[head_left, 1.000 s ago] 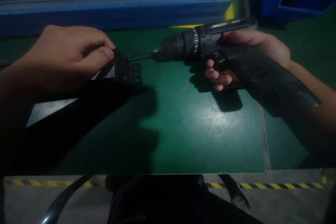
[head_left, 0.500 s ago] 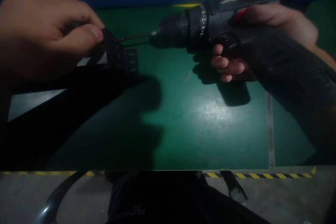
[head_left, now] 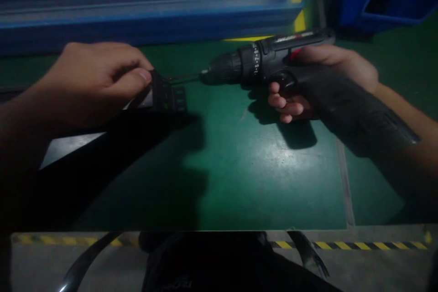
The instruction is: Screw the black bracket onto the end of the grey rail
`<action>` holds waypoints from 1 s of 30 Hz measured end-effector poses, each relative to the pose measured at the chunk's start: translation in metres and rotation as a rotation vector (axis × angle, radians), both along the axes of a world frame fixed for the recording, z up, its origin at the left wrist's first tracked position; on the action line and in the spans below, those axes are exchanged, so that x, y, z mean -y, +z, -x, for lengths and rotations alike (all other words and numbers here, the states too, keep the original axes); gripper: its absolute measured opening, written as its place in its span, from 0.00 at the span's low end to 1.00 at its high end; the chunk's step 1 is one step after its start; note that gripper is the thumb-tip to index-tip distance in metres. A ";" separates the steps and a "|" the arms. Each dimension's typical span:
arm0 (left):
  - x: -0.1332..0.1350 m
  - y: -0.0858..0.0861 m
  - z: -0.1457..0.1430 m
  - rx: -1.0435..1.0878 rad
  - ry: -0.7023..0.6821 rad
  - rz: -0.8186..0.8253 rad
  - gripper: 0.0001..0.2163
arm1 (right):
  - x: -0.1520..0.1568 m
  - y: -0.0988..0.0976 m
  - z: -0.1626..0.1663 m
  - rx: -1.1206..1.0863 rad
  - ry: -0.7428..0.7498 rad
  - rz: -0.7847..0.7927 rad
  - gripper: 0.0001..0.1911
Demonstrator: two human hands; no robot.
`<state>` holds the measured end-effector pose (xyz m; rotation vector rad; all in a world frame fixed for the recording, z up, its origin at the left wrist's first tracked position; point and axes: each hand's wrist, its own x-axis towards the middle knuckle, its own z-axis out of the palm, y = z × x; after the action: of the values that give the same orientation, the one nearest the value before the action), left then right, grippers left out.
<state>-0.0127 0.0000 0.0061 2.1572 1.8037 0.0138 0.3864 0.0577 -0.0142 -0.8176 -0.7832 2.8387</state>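
Observation:
My right hand (head_left: 308, 82) is wrapped around a black cordless drill (head_left: 260, 64), which points left with a long thin bit (head_left: 186, 76) in its chuck. The bit's tip reaches a dark slotted bracket (head_left: 166, 93) at the end of a part on the table; whether it sits in a screw I cannot make out. My left hand (head_left: 109, 82) pinches the bracket's upper edge between thumb and fingers. Below that hand, deep shadow hides most of the part, though a pale, shiny surface (head_left: 71, 143) shows.
Long blue metal profiles (head_left: 147, 13) lie across the back of the green table (head_left: 239, 182). A blue bin (head_left: 390, 4) stands at the back right. Along the floor runs yellow and black tape (head_left: 349, 245), with chair armrests (head_left: 85, 260) near the table edge.
The view has tilted up, so more of the blue profiles and the bin shows. Both hands, the drill and the bracket appear lower in the picture; the bit stays at the bracket.

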 end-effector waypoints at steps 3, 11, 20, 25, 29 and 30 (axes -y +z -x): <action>0.003 0.004 -0.006 -0.065 -0.079 -0.108 0.23 | -0.002 -0.003 -0.002 -0.065 0.020 0.040 0.31; 0.005 0.012 -0.010 -0.028 -0.179 -0.071 0.22 | 0.002 0.001 0.001 -0.032 -0.002 0.054 0.27; 0.007 0.017 -0.013 -0.008 -0.206 -0.048 0.20 | 0.002 -0.002 0.000 -0.070 -0.007 0.103 0.24; 0.008 0.019 -0.015 -0.008 -0.206 -0.034 0.20 | 0.002 -0.002 0.000 -0.090 -0.004 0.125 0.23; 0.005 0.013 -0.011 0.045 -0.197 -0.069 0.20 | 0.002 -0.004 0.000 -0.081 -0.005 0.143 0.24; 0.005 0.012 -0.010 0.053 -0.189 -0.072 0.19 | 0.001 -0.004 0.000 -0.084 -0.004 0.145 0.24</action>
<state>-0.0027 -0.0046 0.0177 2.3461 1.5863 0.0921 0.3865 0.0562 -0.0186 -0.7096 -0.5700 2.9322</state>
